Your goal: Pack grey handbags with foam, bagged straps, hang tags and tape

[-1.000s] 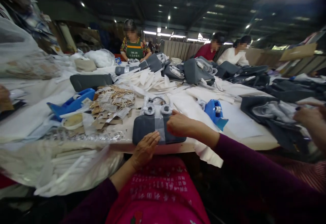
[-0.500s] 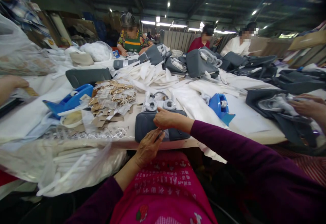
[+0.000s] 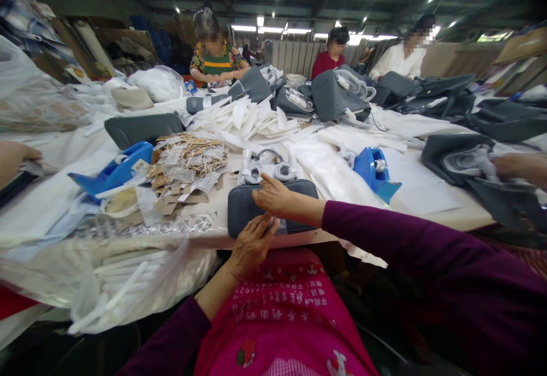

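A dark grey bag (image 3: 240,209) lies flat at the table's front edge, with a band of clear film near its middle. My left hand (image 3: 252,242) rests on its front edge, fingers stretched out and close together. Over the bag's top is my right hand (image 3: 276,198), thumb and forefinger apart, with nothing visible in it. The fingertips of the left hand come up against the right hand's lower side, which hides what lies under them. Just behind the bag sit rings wrapped in clear plastic (image 3: 282,172) and a dark strap.
Left of the bag is a pile of tags with strings (image 3: 190,162), beside a blue tape dispenser (image 3: 117,171). Another blue tape dispenser (image 3: 374,171) stands to the right. White strips (image 3: 248,122) and grey bags (image 3: 337,102) lie behind. Co-workers' hands (image 3: 519,168) show at both sides.
My right hand has shifted slightly left over the bag, and its fingers have loosened from a closed shape. My left hand stays at the front edge.
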`<move>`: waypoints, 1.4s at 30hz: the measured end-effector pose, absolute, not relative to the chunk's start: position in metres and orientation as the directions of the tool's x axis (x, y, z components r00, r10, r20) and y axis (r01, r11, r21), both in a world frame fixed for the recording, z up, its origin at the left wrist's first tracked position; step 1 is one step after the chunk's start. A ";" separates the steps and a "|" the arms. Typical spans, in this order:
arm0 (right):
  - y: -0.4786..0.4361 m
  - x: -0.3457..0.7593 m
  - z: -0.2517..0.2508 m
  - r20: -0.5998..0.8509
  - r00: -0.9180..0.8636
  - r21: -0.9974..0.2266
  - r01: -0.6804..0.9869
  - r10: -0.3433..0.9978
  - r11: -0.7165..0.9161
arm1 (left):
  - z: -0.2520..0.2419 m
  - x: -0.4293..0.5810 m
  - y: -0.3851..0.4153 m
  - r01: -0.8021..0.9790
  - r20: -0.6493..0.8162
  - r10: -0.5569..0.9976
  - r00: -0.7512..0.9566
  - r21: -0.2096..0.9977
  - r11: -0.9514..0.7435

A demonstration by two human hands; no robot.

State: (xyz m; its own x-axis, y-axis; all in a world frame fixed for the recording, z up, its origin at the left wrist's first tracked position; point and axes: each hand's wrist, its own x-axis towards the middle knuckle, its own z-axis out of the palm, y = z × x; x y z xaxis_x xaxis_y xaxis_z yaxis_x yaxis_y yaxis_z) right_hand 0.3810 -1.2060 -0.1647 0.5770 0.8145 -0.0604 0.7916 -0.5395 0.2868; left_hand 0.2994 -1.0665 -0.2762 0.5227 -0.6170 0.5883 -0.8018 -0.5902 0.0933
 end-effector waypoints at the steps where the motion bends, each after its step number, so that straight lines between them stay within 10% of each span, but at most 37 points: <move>1: -1.209 0.388 -0.162 -0.023 0.586 0.292 0.779 0.810 -0.555 | -0.276 0.299 -1.066 -0.803 0.586 -0.620 0.522 0.093 -0.589; 7: -1.238 0.408 -0.132 0.293 0.697 0.281 0.592 0.655 -0.756 | -0.274 0.298 -1.065 -0.806 0.553 -0.653 0.517 0.057 -0.589; 13: -1.259 0.323 -0.193 0.457 0.637 0.004 0.696 0.621 -0.718 | -0.277 0.298 -1.063 -0.809 0.567 -0.651 0.504 0.045 -0.587; 28: -1.269 0.335 -0.231 0.514 0.670 0.171 0.532 0.536 -0.829 | -0.274 0.295 -1.062 -0.775 0.538 -0.688 0.486 -0.098 -0.624; 33: -1.286 0.346 -0.233 0.638 0.754 -0.155 0.324 0.156 -0.933 | -0.275 0.295 -1.060 -0.764 0.541 -0.613 0.576 0.089 -0.639; 37: -1.309 0.346 -0.232 0.397 0.894 -0.670 0.126 -0.210 -0.732 | -0.240 0.302 -1.058 -0.705 0.433 -0.556 0.709 0.405 -0.582; 42: -1.312 0.342 -0.223 0.057 0.986 -0.946 0.003 -0.159 -0.323 | -0.170 0.345 -1.077 -0.677 0.393 -0.554 0.734 0.492 -0.547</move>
State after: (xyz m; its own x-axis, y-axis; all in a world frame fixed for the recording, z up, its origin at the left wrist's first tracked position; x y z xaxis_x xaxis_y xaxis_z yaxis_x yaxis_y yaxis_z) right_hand 0.3415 -1.3122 -0.2229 0.9857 -0.1585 0.0570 0.0028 -0.3227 -0.9465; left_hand 0.3451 -1.0769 -0.1700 0.7335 -0.5544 0.3932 -0.6772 -0.5470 0.4921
